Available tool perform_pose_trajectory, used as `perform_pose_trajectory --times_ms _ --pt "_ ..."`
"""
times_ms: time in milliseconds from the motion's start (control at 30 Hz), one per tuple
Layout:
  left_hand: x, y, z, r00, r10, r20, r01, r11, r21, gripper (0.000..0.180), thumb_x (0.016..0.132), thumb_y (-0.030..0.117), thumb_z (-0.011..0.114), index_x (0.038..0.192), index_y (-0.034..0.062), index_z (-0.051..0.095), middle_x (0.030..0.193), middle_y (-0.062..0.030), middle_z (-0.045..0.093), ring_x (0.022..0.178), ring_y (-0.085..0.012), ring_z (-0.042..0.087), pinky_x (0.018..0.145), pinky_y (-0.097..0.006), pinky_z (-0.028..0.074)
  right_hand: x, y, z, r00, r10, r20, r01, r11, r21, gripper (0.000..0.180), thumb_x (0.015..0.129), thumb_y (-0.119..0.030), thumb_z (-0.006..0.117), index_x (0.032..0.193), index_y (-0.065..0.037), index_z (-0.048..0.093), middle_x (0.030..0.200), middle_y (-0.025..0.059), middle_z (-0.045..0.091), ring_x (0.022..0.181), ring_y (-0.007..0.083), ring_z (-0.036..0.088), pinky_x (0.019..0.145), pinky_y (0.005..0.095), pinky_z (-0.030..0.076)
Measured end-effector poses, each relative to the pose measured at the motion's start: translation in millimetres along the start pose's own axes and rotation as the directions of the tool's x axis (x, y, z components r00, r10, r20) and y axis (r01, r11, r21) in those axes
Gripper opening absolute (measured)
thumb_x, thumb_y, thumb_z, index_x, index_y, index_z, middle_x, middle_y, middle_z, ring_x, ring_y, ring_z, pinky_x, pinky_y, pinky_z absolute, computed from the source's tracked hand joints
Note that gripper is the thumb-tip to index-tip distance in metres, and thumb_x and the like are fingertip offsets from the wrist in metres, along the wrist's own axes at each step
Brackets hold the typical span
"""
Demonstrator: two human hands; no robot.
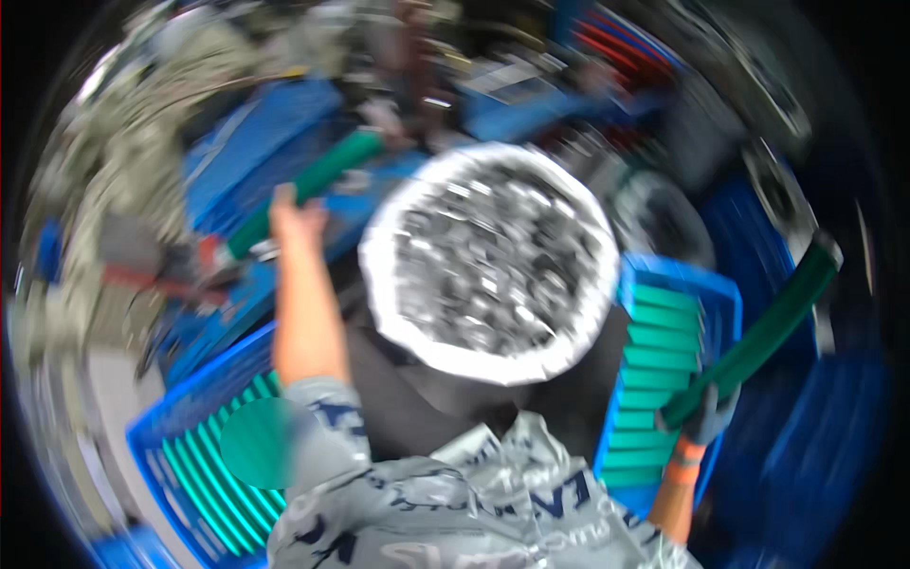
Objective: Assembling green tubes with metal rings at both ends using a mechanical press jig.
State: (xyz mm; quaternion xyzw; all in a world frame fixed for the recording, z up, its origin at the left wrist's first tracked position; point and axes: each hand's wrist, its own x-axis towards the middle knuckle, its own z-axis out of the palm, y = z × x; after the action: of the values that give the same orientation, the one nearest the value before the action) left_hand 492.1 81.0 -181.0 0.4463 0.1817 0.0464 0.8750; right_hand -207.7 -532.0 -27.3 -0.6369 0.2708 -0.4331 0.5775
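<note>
Left fingers: wrapped around a green tube; the left hand sat in the upper left of the frame, bare, arm stretched up from the lower centre.
Left tube: it ran slantwise from the hand up toward the top centre, its lower end pointing down-left toward a red-and-white tip; blur hid the finer detail.
Right fingers: closed around the lower end of a second green tube; the right hand wore a grey glove with an orange cuff, at the lower right of the frame.
Right tube: it rose slantwise from the glove toward the right edge, ending in a pale cap.
Between the hands: a round white-rimmed tub full of small shiny grey pieces, at the centre of the frame.
Right crate: blue, just beside the gloved hand, holding green tubes stacked in a row.
Left crate: blue, at the lower left, also holding green tubes side by side.
Sleeve: pale patterned fabric at the bottom centre.
Background: blurred blue surfaces and clutter along the top.
</note>
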Motion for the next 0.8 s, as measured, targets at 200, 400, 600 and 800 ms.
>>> perform_pose_trajectory --times_ms 200,400,600,800 --pt "32 5 -16 0.963 -0.251 0.094 0.254 0.967 -0.015 0.074 0.114 0.035 0.076 0.167 -0.0097 0.052 0.170 -0.0286 0.059 0.155 -0.0421 0.060 0.135 -0.049 0.048 -61 30 -252 0.861 0.323 -0.393 -0.506 0.467 -0.725 0.060 0.097 -0.042 0.091 0.134 0.003 0.077 0.120 0.0202 0.086 0.106 0.0299 0.083 0.093 0.0443 0.065" --pt "-29 -19 26 0.925 -0.377 0.052 0.372 0.924 0.092 0.088 0.106 0.028 0.087 0.173 -0.0075 0.041 0.166 -0.0244 0.065 0.151 -0.0348 0.067 0.127 -0.049 0.056 -243 119 -331 0.312 0.610 -0.729 -0.950 0.190 -0.248 0.070 0.094 -0.046 0.090 0.142 0.004 0.079 0.125 0.0277 0.086 0.112 0.0394 0.086 0.099 0.0488 0.068" --pt "-73 17 15 0.964 -0.241 0.111 0.204 0.942 0.268 0.062 0.107 0.028 0.089 0.149 -0.0017 0.055 0.143 -0.0149 0.080 0.130 -0.0279 0.080 0.109 -0.043 0.064 -250 143 -319 0.265 0.852 -0.451 -0.803 -0.064 -0.592 0.071 0.102 -0.054 0.085 0.144 0.003 0.078 0.129 0.0238 0.085 0.100 0.0386 0.087 0.088 0.0483 0.071" --pt "-107 31 23 0.940 -0.288 0.185 0.198 0.897 0.394 0.041 0.110 0.030 0.085 0.139 0.0041 0.072 0.138 -0.0079 0.082 0.123 -0.0214 0.080 0.098 -0.036 0.065 -271 216 -359 0.261 0.930 -0.259 -0.633 -0.037 -0.773 0.063 0.105 -0.049 0.082 0.139 0.004 0.080 0.121 0.0246 0.086 0.081 0.0369 0.087 0.076 0.0485 0.072"
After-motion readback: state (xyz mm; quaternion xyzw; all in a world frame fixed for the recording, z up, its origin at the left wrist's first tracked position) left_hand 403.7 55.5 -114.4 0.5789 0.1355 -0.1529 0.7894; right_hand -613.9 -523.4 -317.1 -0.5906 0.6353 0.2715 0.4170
